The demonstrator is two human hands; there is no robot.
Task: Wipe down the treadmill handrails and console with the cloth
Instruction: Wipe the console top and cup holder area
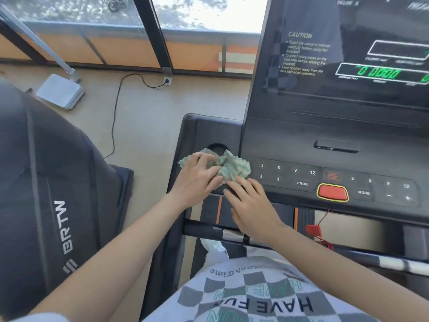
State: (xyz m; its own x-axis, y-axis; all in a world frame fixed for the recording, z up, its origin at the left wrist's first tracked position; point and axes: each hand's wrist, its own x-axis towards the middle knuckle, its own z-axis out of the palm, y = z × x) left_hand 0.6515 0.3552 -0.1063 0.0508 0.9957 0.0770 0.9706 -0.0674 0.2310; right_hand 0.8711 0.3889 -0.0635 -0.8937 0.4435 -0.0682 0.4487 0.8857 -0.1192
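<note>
Left hand point(197, 180) is gripping a crumpled green cloth point(234, 169) with curled fingers on a treadmill console point(290, 135) marked CAUTION, PROG, MODE; right hand point(251, 203), fingers straight, is touching the cloth.

gym: treadmill console point(336, 94), massage chair point(46, 182).

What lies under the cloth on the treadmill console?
The cloth sits on the console's left ledge, over a dark round recess whose far rim shows. The rest of the recess and the ledge beneath are covered by the cloth and the left hand.
</note>
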